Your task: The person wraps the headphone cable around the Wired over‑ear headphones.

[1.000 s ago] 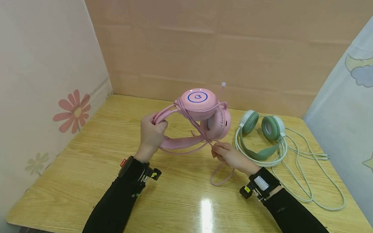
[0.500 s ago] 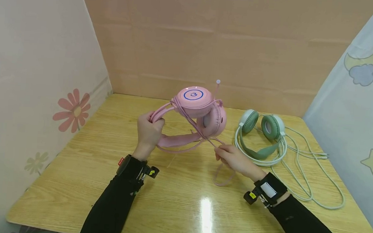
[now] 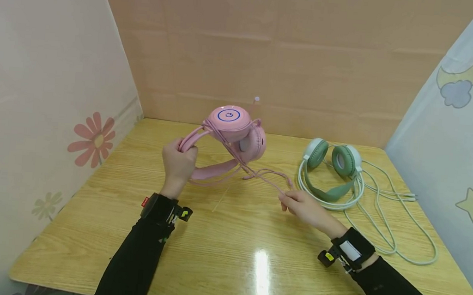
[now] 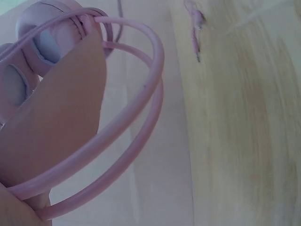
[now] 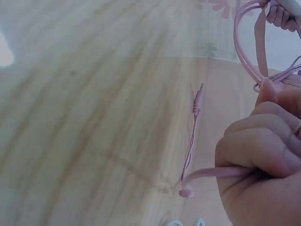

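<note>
My left hand (image 3: 178, 164) grips the headband side of a pair of pink headphones (image 3: 229, 119), held up over the table. A thin pink cable (image 3: 273, 183) winds round the ear cups and runs across to my right hand (image 3: 306, 208). The right fingers curl round that cable. In the right wrist view, the cable leaves the fist at a small splitter, and two twisted leads run from it to a jack plug (image 5: 199, 96). Seen from the left wrist, the thin double headband (image 4: 127, 117) arcs out from my grip, with the padded ear cups behind the hand.
On the table's right side lie green and white headphones (image 3: 344, 161) with a green padded band. Their pale cable (image 3: 391, 250) spreads in loops toward the right edge. A brown panel (image 3: 268, 62) backs the table (image 3: 100, 229), with printed cloth walls at both sides.
My left hand and the pink headphones have moved left. My right hand has drawn the cable right and slightly down, lengthening the stretch between; the loop hanging below it has gone.
</note>
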A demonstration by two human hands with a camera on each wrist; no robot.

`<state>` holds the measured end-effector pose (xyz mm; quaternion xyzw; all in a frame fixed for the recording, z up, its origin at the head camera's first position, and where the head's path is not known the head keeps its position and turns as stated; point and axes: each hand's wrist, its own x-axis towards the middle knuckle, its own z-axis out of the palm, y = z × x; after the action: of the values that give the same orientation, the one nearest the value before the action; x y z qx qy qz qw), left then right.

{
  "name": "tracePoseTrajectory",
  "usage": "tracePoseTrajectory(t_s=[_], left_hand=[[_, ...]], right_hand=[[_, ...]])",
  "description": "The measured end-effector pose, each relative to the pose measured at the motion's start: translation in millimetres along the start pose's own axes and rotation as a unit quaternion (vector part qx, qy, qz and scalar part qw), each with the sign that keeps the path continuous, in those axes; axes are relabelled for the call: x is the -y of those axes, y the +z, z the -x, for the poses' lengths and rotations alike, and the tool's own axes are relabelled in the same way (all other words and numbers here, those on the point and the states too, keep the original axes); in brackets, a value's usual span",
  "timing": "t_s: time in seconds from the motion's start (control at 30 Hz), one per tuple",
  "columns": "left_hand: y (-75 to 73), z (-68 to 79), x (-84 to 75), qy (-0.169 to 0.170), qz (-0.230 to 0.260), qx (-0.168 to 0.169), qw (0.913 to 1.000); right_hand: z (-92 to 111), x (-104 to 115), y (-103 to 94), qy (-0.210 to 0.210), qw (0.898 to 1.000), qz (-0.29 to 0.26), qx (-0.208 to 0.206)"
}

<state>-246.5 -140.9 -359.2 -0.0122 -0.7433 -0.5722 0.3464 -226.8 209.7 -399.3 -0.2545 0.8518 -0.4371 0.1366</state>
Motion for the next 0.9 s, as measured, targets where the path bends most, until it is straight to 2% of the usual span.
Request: tracePoseTrajectory(t_s=[0.13,0.23,0.33,0.47,0.57,0.77,0.9], left_hand=[[-0.7,0.9,4.6,-0.002,-0.002,0.003,1.0],[-0.4,0.9,4.4,-0.003,-0.007,0.005,1.0],[0.2,-0.4,3.8,-0.002,-0.014,0.001,0.9999],[1.0,-2.5,3.9,0.0,-0.018,-0.005,0.9998],[0.7,-3.5,5.0,-0.005,-0.019,-0.01,0.9998],[-1.8,-3.2,9.0,-0.023,-0.029,-0.029,0.9989],[-3.8,-2.9,11.0,-0.023,-0.033,-0.029,0.9988]], right_hand=[[6,-1,5.8,-0.012,0.997,0.063,-0.03],[12,2,10.9,-0.029,0.991,0.121,-0.054],[16,7,15.0,-0.06,0.979,0.181,-0.078],[21,10,17.0,-0.113,0.957,0.246,-0.109],[24,10,16.2,-0.133,0.946,0.269,-0.12],[28,5,13.7,-0.147,0.942,0.27,-0.136],[29,0,10.2,-0.174,0.926,0.292,-0.164]])
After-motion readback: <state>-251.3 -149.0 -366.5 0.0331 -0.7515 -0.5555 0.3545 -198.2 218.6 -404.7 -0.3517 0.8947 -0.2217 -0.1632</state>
